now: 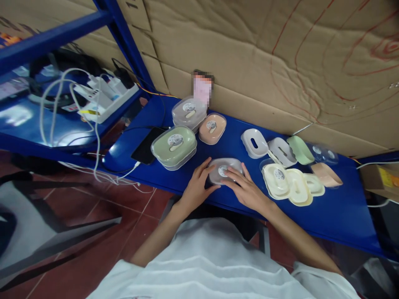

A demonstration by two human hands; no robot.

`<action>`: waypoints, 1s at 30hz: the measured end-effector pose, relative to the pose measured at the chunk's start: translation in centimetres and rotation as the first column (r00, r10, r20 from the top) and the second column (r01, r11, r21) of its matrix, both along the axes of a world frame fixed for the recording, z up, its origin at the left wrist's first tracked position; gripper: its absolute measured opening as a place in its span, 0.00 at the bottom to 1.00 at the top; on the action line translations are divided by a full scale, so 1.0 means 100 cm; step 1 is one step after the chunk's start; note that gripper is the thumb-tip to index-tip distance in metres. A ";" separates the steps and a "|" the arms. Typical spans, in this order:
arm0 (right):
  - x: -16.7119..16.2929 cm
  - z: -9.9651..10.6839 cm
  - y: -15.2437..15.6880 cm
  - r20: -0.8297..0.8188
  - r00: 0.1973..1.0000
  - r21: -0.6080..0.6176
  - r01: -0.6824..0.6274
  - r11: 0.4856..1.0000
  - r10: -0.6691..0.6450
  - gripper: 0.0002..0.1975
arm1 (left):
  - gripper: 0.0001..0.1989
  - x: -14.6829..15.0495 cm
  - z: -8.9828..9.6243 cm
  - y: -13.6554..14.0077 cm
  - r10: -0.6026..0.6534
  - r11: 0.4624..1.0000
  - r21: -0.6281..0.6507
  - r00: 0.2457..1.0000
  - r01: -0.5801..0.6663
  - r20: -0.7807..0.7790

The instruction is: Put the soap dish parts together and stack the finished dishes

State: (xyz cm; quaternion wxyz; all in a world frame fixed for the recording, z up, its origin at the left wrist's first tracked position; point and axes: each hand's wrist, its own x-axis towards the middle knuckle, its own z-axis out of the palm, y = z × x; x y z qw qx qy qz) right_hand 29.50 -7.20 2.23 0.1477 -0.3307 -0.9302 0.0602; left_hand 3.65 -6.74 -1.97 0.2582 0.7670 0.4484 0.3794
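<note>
A small grey-mauve plastic box (215, 177) with a clear lid and a round sticker sits at the table's front edge between my hands. My left hand (197, 182) grips its left end, thumb at the near side and fingers at the far side. Across the lid and right end lie the fingers of my right hand (245, 187), pressed on the box. Just beyond my left hand stands a larger green box (173, 153) with a clear lid. Behind it are a grey lidded box (187, 118) and a small peach lidded box (212, 129).
On the right lie a white slotted tray (254, 143), a grey slotted tray (282, 151), a green tub (301, 149), a peach tub (327, 174) and cream parts (297, 187). A phone (146, 146) with a cable lies left. Cardboard (249, 54) stands behind the blue table (336, 220).
</note>
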 end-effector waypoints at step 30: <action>0.025 -0.013 0.003 -0.163 0.977 0.057 0.146 0.988 -0.135 0.47 | 0.36 0.003 0.003 -0.003 -0.033 0.999 -0.046 0.997 0.030 -0.071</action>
